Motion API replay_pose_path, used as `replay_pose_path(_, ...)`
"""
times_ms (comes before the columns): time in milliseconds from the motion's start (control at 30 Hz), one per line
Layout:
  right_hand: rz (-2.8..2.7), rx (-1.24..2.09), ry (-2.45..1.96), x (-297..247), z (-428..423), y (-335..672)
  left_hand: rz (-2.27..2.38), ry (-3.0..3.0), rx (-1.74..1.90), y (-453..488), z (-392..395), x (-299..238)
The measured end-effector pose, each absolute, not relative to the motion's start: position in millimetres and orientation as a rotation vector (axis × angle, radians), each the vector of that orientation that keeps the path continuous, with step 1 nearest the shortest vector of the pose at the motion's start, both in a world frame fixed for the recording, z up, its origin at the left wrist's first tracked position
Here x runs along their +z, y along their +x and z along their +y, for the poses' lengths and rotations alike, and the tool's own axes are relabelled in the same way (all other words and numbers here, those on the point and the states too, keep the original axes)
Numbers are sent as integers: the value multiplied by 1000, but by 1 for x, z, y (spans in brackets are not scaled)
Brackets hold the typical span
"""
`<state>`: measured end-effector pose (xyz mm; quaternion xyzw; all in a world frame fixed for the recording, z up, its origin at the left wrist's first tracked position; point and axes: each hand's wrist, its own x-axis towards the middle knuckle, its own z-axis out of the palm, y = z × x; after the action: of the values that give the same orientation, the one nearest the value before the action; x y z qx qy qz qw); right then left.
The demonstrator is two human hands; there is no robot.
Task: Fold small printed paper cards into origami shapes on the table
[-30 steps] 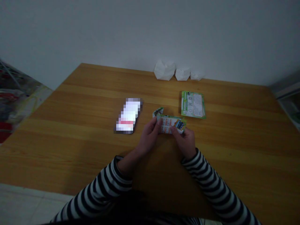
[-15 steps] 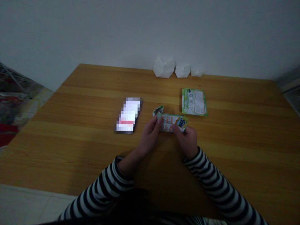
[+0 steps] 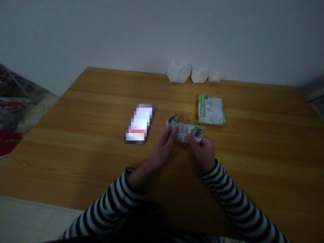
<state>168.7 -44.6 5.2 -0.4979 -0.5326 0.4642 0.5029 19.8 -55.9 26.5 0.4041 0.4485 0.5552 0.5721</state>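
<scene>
Between my two hands is a small printed packet [image 3: 182,130], white and green with orange print and a dark blue label at its right end. My left hand [image 3: 163,143] pinches its left end, where a crumpled green and silvery flap sticks up past the fingers. At the right end, my right hand [image 3: 204,150] grips it with the thumb on top and the other fingers curled underneath. Farther back to the right, a flat green and white printed packet [image 3: 212,110] lies on the table. What is inside the held packet cannot be seen.
A phone [image 3: 139,123] with a lit, blurred screen lies left of my hands. Along the wall stand three folded white paper pieces [image 3: 179,72]. The wooden table [image 3: 76,135] meets the wall at the back. Cluttered items [image 3: 11,116] show beyond its left edge.
The whole view has shifted very slightly. Both hands keep the same hold on the packet, and nothing on the table has visibly moved.
</scene>
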Motion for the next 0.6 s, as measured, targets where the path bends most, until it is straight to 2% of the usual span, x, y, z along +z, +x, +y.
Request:
replay_pose_path(400, -1276, 1142, -1199, 6, -45, 166, 1108, 964, 1299, 19, -55, 23)
replay_pose_path(600, -1000, 1168, -1046, 5, -39, 164, 1269, 1155, 1346, 13, -56, 29)
